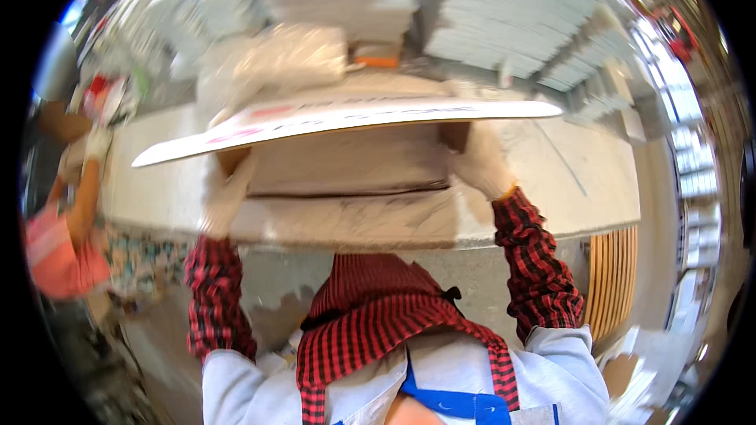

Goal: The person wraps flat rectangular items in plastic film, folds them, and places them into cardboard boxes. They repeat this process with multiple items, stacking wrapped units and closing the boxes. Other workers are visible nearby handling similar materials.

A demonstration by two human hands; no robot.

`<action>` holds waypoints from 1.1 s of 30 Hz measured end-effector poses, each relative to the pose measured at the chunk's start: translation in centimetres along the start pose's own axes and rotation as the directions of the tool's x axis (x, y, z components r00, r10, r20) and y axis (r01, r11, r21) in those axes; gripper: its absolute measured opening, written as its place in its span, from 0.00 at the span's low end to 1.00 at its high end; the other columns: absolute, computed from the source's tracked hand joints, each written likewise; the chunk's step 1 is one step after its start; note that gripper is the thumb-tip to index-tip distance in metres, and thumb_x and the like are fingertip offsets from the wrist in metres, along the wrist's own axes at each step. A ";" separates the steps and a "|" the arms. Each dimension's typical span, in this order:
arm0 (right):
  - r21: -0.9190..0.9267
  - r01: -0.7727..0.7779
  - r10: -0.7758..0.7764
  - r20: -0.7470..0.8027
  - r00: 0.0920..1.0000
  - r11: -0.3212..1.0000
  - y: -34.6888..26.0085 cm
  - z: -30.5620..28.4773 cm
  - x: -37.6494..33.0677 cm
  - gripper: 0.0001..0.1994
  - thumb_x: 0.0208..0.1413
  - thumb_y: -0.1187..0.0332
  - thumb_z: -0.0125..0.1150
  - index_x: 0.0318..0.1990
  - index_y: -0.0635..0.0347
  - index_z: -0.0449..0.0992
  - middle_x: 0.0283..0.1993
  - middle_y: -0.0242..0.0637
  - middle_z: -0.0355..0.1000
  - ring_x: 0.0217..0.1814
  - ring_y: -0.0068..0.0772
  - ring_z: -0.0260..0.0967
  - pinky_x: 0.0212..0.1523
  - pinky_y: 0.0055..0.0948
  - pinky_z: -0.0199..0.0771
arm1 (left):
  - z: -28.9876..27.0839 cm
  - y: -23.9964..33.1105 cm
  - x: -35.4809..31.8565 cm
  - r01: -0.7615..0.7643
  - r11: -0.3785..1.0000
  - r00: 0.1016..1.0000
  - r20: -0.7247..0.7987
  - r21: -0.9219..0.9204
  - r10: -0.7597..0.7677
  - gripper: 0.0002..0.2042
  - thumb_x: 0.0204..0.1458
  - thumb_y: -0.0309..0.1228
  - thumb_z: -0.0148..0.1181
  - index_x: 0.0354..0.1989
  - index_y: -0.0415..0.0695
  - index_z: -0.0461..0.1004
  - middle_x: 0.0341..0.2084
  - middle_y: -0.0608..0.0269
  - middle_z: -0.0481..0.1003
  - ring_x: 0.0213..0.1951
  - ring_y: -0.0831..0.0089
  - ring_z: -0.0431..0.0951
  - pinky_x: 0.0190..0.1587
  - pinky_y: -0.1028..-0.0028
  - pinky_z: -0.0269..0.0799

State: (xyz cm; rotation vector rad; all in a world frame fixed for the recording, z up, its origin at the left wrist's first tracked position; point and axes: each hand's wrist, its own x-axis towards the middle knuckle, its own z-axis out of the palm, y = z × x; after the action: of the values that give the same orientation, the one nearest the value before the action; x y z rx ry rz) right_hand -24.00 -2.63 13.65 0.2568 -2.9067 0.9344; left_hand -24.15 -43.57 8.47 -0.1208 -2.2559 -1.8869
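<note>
A wide white cardboard sheet (354, 116) with printing on it is held up over the table, tilted so that I see it nearly edge-on. Its brown folded side parts show near both hands. My left hand (226, 198), in a pale work glove, is closed at its left side, fingers partly hidden and blurred. On the other side my right hand (486, 164), gloved too, grips the brown side part. Between my hands, below the cardboard, lies a pale grey slab-like block (346, 165) with a dark line along its near edge.
The pale worktable (567, 189) has its near edge just before my apron. Behind stand clear plastic wrap (276, 59), an orange box (377, 54) and tall stacks of pale slabs (504, 24). Another person's gloved hand (98, 144) is at far left. A slatted wooden piece (613, 279) stands right.
</note>
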 end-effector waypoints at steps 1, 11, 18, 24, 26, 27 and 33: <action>0.067 0.052 -0.050 -0.019 0.999 0.996 0.1 0.2 0.2 0.43 0.45 0.72 0.74 0.72 0.68 0.63 0.63 0.65 0.70 0.67 0.59 0.69 0.67 0.44 0.72 | 0.4 0.5 -0.3 0.074 0.992 0.997 0.006 -0.102 -0.073 0.30 0.61 0.20 0.59 0.73 0.42 0.64 0.62 0.52 0.75 0.66 0.62 0.73 0.68 0.66 0.68; 0.343 0.578 -0.445 -0.394 0.804 0.740 2.4 4.1 -0.5 0.26 0.49 0.66 0.76 0.55 0.58 0.73 0.55 0.43 0.74 0.54 0.49 0.75 0.53 0.39 0.78 | 1.8 -4.5 -0.5 -0.285 0.938 0.957 0.005 0.198 0.289 0.24 0.63 0.23 0.57 0.68 0.43 0.64 0.66 0.51 0.69 0.68 0.58 0.69 0.70 0.62 0.66; 0.215 0.590 -0.520 -0.308 0.797 0.778 8.3 8.3 -2.3 0.23 0.52 0.63 0.72 0.54 0.58 0.75 0.58 0.45 0.75 0.58 0.49 0.74 0.57 0.39 0.77 | 3.1 -5.8 -3.0 -0.309 0.949 0.950 0.075 0.067 0.304 0.20 0.65 0.24 0.56 0.65 0.44 0.64 0.69 0.50 0.65 0.70 0.54 0.67 0.70 0.58 0.65; 0.231 0.619 -0.553 -0.293 0.780 0.751 9.7 9.1 -5.1 0.22 0.58 0.67 0.67 0.60 0.58 0.74 0.72 0.51 0.67 0.74 0.50 0.65 0.68 0.44 0.71 | 1.1 -5.7 -5.0 -0.292 0.947 0.947 0.099 -0.135 0.306 0.17 0.67 0.26 0.55 0.62 0.44 0.64 0.72 0.50 0.61 0.72 0.52 0.65 0.71 0.55 0.65; 0.220 0.609 -0.567 -0.230 0.791 0.762 10.5 8.4 -4.4 0.22 0.60 0.67 0.65 0.62 0.56 0.74 0.74 0.50 0.65 0.77 0.53 0.62 0.70 0.48 0.69 | 0.6 -6.4 -5.5 -0.279 0.931 0.946 0.100 -0.234 0.309 0.16 0.67 0.26 0.54 0.61 0.44 0.64 0.72 0.50 0.60 0.72 0.51 0.64 0.71 0.54 0.64; 0.195 0.596 -0.584 -0.121 0.803 0.779 9.8 6.8 -4.4 0.22 0.61 0.67 0.64 0.63 0.55 0.74 0.74 0.49 0.66 0.78 0.55 0.61 0.71 0.50 0.68 | 0.5 -6.8 -5.5 -0.274 0.919 0.944 0.102 -0.285 0.313 0.15 0.67 0.27 0.54 0.61 0.44 0.64 0.73 0.50 0.59 0.72 0.51 0.64 0.71 0.54 0.64; -0.255 0.721 -0.657 0.296 0.693 0.645 3.9 -7.2 1.4 0.21 0.64 0.66 0.60 0.64 0.55 0.76 0.69 0.46 0.73 0.76 0.58 0.62 0.73 0.55 0.63 | -0.3 -7.7 -5.3 -0.222 0.821 0.930 0.139 -0.527 0.341 0.12 0.69 0.28 0.53 0.58 0.45 0.64 0.75 0.49 0.56 0.74 0.48 0.62 0.72 0.51 0.63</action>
State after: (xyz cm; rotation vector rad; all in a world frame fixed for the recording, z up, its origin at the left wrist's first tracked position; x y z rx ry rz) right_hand -25.96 4.57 17.45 1.3667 -2.6327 0.2496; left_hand -20.40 -44.97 0.00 -0.7457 -1.6698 -2.3276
